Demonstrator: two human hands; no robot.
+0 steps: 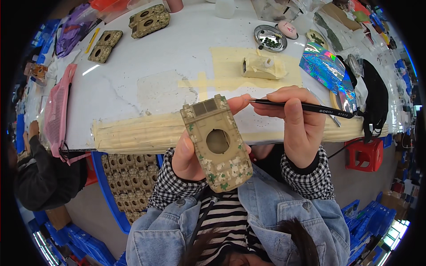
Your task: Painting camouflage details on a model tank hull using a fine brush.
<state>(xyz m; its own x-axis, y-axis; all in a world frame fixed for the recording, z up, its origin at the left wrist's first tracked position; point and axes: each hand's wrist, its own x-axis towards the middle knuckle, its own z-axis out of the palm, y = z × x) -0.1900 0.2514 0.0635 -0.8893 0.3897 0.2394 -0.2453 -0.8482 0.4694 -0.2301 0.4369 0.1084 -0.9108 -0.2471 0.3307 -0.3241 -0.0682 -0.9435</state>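
Over the near edge of the table (177,40), the left hand (184,158) has its grip closed around a camouflage model tank hull (216,159), tilted, with its round turret opening facing the camera. The right hand (302,124) pinches a black-handled fine paintbrush (306,107), whose tip lies just beside a left fingertip poking out past the hull; I cannot tell whether they touch. Masking tape (128,133) covers the table's near edge. Farther back are a tape-wrapped block (255,68), a round metal dish (265,31) holding small dark-green parts (272,43), and, to the right, an iridescent sheet (320,65). More camouflage hulls (150,21) sit at the upper left, near a yellow pencil (92,41). Below, left of the person, a blue crate (111,195) holds rows of similar hulls (131,179).
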